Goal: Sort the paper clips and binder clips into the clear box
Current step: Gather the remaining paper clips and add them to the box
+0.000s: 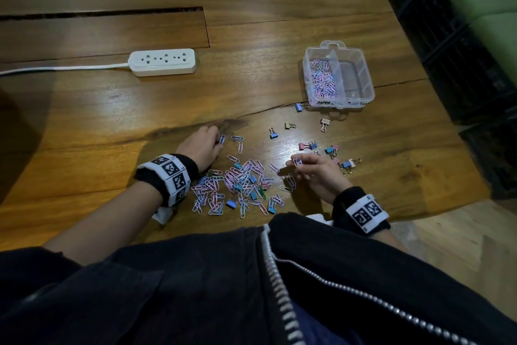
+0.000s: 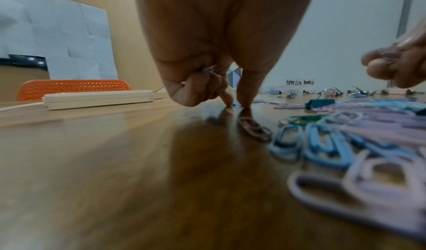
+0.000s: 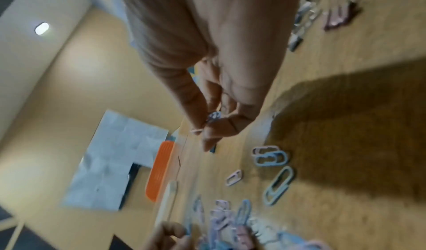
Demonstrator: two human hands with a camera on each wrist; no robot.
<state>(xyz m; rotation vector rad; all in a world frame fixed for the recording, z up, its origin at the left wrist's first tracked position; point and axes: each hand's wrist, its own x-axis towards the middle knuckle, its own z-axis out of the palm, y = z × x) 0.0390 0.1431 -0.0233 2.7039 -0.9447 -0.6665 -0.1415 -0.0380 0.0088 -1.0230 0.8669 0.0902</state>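
Both grips pinch paper clips: left hand (image 1: 202, 145) fingertips on table (image 1: 112, 109), right hand (image 1: 314, 170) raised.

Handwritten black lettering on a white label strip along the near wall of the clear plastic two-compartment box (image 2: 299, 82). In the left wrist view it reads "PAPER CLIPS", followed by a second word beginning "BINDER", its remainder illegible. In the head view the same strip (image 1: 330, 103) is too blurred to read. No other legible text, numbers or brand marks noted.
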